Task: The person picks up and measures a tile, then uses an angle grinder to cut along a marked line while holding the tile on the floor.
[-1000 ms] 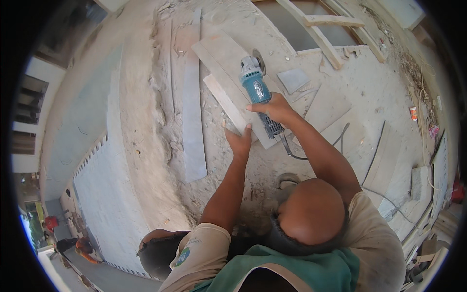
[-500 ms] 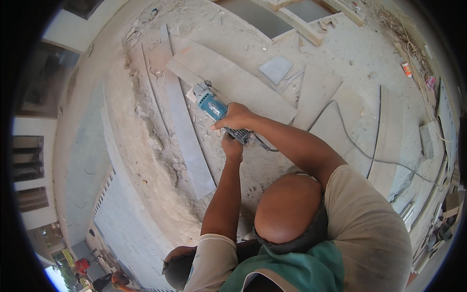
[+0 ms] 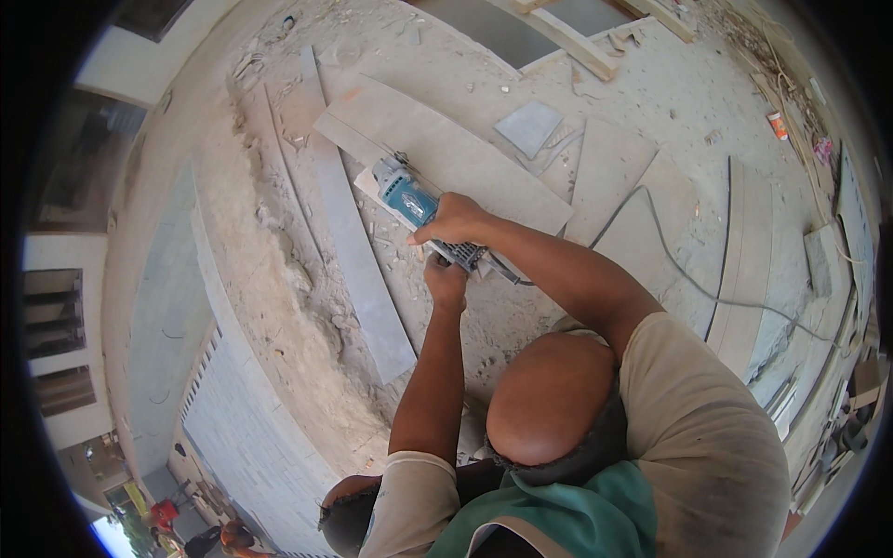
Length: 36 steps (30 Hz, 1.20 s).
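Two hands hold one teal grinder (image 3: 409,200): the right hand (image 3: 453,221) is clamped over its body, and the left hand (image 3: 447,281) is closed under its rear, by the cord (image 3: 684,274). It sits at the near edge of a long slab (image 3: 446,153) on the dusty floor (image 3: 642,74). Cutting seems in hand; next likely calls for steady guiding along the slab. One narrow strip (image 3: 358,270) lies left, one small square tile (image 3: 528,127) beyond.

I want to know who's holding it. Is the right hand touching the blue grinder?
Touching. The head view shows the right hand wrapped over the body of the blue grinder, fingers curled around it with no gap.
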### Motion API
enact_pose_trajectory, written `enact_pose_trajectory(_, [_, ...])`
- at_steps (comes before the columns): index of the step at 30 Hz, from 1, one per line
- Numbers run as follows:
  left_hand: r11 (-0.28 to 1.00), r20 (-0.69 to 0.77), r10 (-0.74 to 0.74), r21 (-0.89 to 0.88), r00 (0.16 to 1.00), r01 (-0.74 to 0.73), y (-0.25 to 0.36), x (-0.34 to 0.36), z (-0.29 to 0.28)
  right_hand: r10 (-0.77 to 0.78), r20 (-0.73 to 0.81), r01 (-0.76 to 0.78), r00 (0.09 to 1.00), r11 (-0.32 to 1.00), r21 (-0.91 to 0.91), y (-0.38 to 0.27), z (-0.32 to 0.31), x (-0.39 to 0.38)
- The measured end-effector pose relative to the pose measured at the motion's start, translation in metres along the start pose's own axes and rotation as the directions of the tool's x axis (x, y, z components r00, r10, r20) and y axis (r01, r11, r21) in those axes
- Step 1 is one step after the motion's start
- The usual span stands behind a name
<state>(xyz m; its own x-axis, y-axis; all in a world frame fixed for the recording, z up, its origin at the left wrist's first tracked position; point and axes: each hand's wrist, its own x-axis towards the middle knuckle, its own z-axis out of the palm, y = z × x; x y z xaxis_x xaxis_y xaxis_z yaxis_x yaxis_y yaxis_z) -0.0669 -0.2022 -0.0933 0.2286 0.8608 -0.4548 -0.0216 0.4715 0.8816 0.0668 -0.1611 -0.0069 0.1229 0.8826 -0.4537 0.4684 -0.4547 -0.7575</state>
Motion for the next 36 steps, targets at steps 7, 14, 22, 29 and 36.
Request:
enact_pose_trajectory(7, [0.999, 0.017, 0.019, 0.041, 1.0, -0.02, -0.005, 0.002, -0.004, -0.011, 0.008, 0.011, 1.0, 1.0, 0.017, -0.002, 0.0, 0.002])
enact_pose_trajectory(14, [0.998, 0.001, 0.021, 0.061, 1.0, -0.021, -0.004, 0.001, 0.0, 0.005, 0.009, -0.005, 1.0, 1.0, 0.017, -0.002, 0.0, 0.003])
enact_pose_trajectory(22, [0.998, 0.01, 0.024, 0.054, 1.0, -0.025, -0.008, 0.003, -0.002, 0.025, 0.01, -0.025, 1.0, 1.0, 0.008, -0.003, 0.0, 0.005])
enact_pose_trajectory(29, [0.998, -0.007, 0.039, 0.052, 0.999, -0.038, -0.005, 0.002, 0.001, 0.036, 0.027, -0.037, 0.999, 0.999, 0.027, -0.002, -0.002, 0.006])
enact_pose_trajectory(36, [0.998, -0.046, 0.056, 0.04, 0.997, -0.054, -0.006, 0.001, 0.003, 0.042, 0.05, -0.046, 0.998, 0.996, 0.076, -0.004, -0.005, 0.004])
